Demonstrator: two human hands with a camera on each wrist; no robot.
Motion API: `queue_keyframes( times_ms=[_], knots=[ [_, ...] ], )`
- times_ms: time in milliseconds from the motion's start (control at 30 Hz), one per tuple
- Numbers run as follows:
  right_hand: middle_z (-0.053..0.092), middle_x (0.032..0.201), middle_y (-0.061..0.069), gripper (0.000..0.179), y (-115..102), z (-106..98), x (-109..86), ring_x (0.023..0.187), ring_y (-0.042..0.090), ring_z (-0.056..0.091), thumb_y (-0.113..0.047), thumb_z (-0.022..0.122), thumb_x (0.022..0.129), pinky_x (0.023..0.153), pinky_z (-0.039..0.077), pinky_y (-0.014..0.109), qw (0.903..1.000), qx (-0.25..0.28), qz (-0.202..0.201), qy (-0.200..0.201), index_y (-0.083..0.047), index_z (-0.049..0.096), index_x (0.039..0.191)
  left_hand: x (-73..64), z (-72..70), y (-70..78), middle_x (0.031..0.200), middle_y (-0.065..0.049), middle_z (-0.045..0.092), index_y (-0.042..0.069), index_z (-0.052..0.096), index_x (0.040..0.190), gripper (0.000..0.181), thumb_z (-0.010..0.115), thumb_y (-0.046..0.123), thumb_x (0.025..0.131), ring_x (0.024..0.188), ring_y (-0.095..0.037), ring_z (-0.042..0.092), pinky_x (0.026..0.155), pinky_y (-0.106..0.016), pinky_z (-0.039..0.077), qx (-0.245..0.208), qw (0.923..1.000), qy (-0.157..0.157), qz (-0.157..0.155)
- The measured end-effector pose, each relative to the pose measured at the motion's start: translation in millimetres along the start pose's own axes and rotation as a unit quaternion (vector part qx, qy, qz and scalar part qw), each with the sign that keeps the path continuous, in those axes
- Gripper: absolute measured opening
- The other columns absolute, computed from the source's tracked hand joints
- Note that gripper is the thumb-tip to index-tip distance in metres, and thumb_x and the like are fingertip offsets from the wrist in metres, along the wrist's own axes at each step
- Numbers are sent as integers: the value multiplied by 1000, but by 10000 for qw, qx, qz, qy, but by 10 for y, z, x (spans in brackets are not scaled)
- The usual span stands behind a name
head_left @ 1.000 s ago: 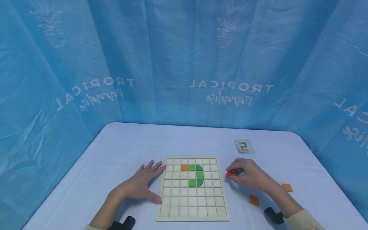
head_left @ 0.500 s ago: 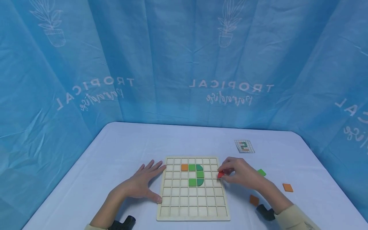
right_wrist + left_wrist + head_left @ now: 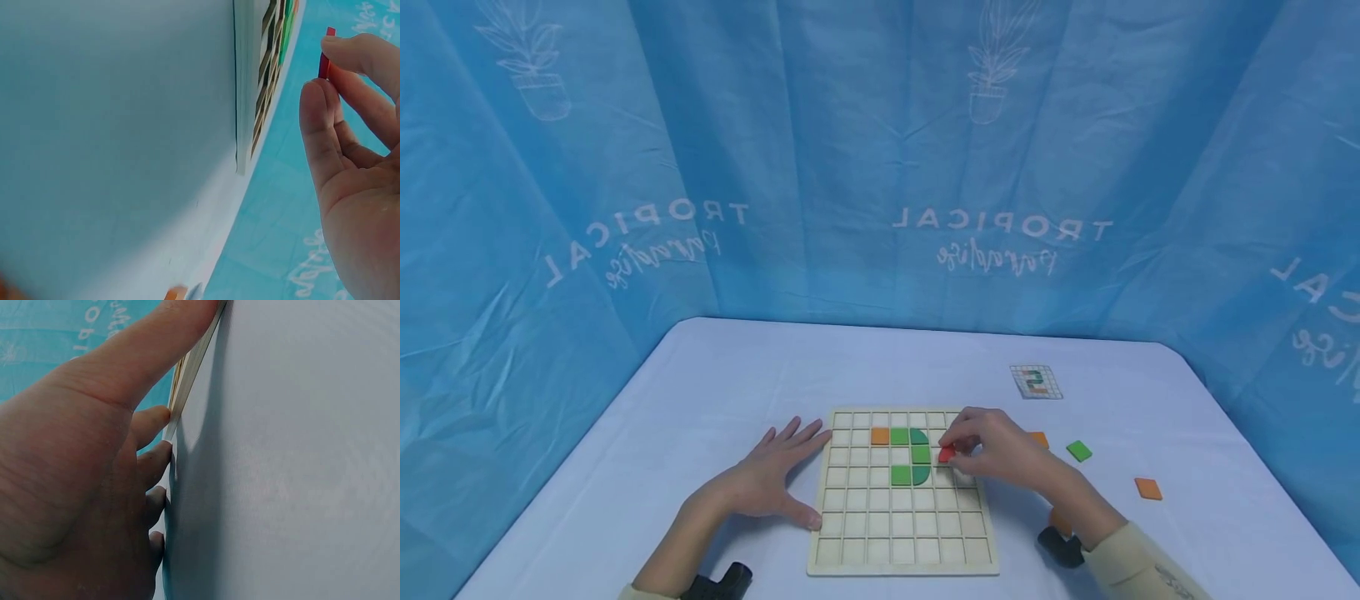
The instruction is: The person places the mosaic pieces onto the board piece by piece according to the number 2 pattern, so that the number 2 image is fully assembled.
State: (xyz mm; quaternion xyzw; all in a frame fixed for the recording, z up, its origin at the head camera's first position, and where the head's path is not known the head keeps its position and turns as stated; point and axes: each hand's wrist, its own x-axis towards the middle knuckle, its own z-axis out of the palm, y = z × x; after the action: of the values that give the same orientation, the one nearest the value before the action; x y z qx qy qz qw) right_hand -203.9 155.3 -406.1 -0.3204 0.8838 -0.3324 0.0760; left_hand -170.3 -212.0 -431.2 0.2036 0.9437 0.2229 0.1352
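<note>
A pale wooden grid board (image 3: 902, 562) lies on the white table, with orange, green and dark green tiles set in its upper cells. My left hand (image 3: 767, 475) lies spread at the board's left side, thumb and fingertips at its edge; in the left wrist view the hand (image 3: 75, 462) shows its fingers along that edge. My right hand (image 3: 1000, 450) pinches a red tile (image 3: 947, 454) over the board, just right of the light green tile (image 3: 921, 455). Seen from the right wrist, the red tile (image 3: 324, 62) stands edge-on between thumb and fingertips, raised above the board.
A pattern card (image 3: 1036, 382) with a stepped figure lies behind the board at the right. Loose tiles lie right of the board: a green tile (image 3: 1079, 451), an orange tile (image 3: 1147, 488) and others partly behind the right arm. A blue curtain (image 3: 865, 167) surrounds the table.
My right hand has carried the red tile leftward from beside the board to over its cells, uncovering a green tile and part of an orange one. The left hand stays put.
</note>
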Motion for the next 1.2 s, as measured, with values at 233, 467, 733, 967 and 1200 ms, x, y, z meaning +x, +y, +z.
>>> queue_keyframes(
  times_ms=[233, 467, 733, 967, 1200],
  knots=[
    [62, 92, -11, 24, -73, 79, 99, 81, 11, 59, -13, 75, 80, 69, 53, 25, 9998, 30, 38, -188, -20, 76, 103, 0, -4, -5, 158, 0, 19, 25, 31, 152, 120, 75, 76, 53, 145, -29, 2, 114, -55, 0, 68, 10000, 11, -31],
    [62, 91, -12, 18, -140, 138, 214, 78, 9, 58, -18, 75, 83, 67, 52, 24, 9992, -141, -248, -272, -21, 77, 101, -8, -22, 0, 158, 0, 19, 24, 30, 152, 121, 75, 76, 53, 145, -30, 2, 114, -56, 0, 69, 10000, 24, 32],
    [61, 88, -14, 15, -180, 242, 329, 76, 3, 58, -18, 76, 82, 67, 52, 20, 9983, -209, -352, -413, -21, 77, 97, 1, 1, -31, 158, -1, 19, 24, 30, 152, 120, 75, 75, 53, 145, -31, 2, 113, -57, 1, 0, 9999, 50, 96],
    [61, 85, -13, 14, -235, 316, 401, 72, 1, 56, -20, 77, 82, 63, 50, 19, 9969, -464, -529, -365, -21, 76, 95, 28, 21, -46, 158, 0, 19, 25, 29, 153, 121, 74, 77, 53, 145, -30, 1, 113, -56, 0, 41, 9999, 56, 102],
    [59, 82, -14, 13, -331, 364, 489, 71, 2, 53, -20, 75, 83, 62, 49, 19, 9952, -587, -604, -499, -21, 76, 96, 11, -1, -25, 158, -2, 19, 23, 30, 153, 119, 76, 74, 55, 145, -32, 2, 113, -58, 0, -12, 9999, 16, 106]
  ],
)
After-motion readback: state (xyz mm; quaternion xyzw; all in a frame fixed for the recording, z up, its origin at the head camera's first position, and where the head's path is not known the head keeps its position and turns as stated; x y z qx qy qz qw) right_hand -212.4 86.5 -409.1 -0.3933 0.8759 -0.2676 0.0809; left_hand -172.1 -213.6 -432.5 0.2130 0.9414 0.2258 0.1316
